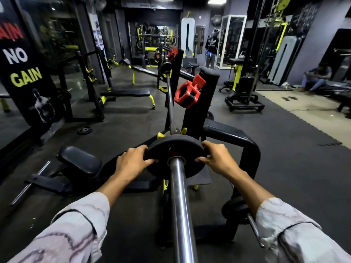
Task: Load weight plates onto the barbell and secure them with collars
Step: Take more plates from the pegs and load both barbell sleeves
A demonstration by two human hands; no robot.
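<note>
Left hand (133,161) and right hand (216,158) each grip an edge of the weight plate (175,149), threaded on the barbell (180,196) whose long axis runs straight between them; red collar (188,93) lies beyond.

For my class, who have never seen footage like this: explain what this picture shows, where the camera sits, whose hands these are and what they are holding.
There is no robot here. The camera is worn on a person's head and looks forward and down, so the two sleeved arms at the bottom are the wearer's own. The place is a gym.

The shiny rod running away from the viewer is a barbell, resting on a black rack. A round black plate sits on the bar's sleeve. The left hand grips its left edge and the right hand grips its right edge.

The red clamp beside the rack post is a collar, which locks plates in place; it is not on this end of the bar yet. Another small plate lies on the floor at left.
</note>
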